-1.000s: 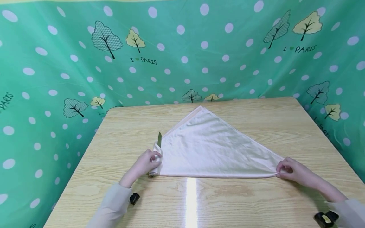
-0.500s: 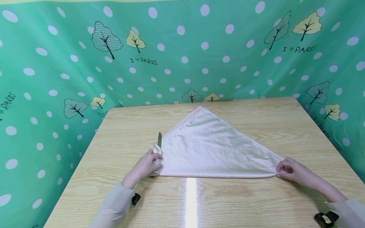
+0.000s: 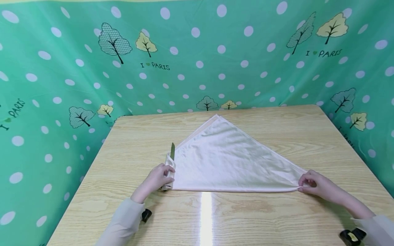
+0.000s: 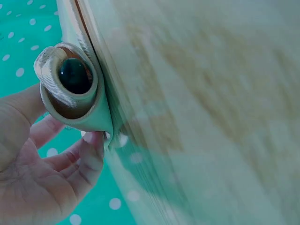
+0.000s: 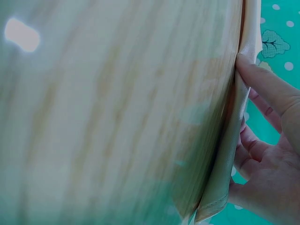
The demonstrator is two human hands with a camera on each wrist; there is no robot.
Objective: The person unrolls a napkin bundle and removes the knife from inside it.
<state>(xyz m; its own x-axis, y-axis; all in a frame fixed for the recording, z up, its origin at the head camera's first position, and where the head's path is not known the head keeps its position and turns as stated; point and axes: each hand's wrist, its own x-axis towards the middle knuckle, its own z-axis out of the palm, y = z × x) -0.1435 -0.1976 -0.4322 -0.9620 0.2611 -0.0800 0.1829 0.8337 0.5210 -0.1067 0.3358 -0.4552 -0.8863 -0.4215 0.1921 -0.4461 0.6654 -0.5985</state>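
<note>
A pale satin cloth (image 3: 221, 160), folded into a triangle, lies on the wooden table with its peak pointing away from me. Its left corner is rolled round what looks like a knife (image 3: 172, 151), whose narrow pointed blade sticks out at the far end. In the left wrist view the dark rounded handle end (image 4: 74, 76) shows inside the spiral of the cloth roll (image 4: 70, 112). My left hand (image 3: 157, 177) grips this roll, thumb on one side and fingers on the other. At the cloth's right corner my right hand (image 3: 320, 186) pinches the near edge between thumb and fingers.
The light wooden table (image 3: 261, 218) carries a bright strip of reflected light (image 3: 206, 218) near the front. A green dotted curtain (image 3: 197, 61) stands behind it and along both sides. Black wrist devices (image 3: 352, 236) hang below both sleeves.
My left hand has shifted very slightly at the roll, its fingers moving a little. The right hand and the spread cloth have stayed in place.
</note>
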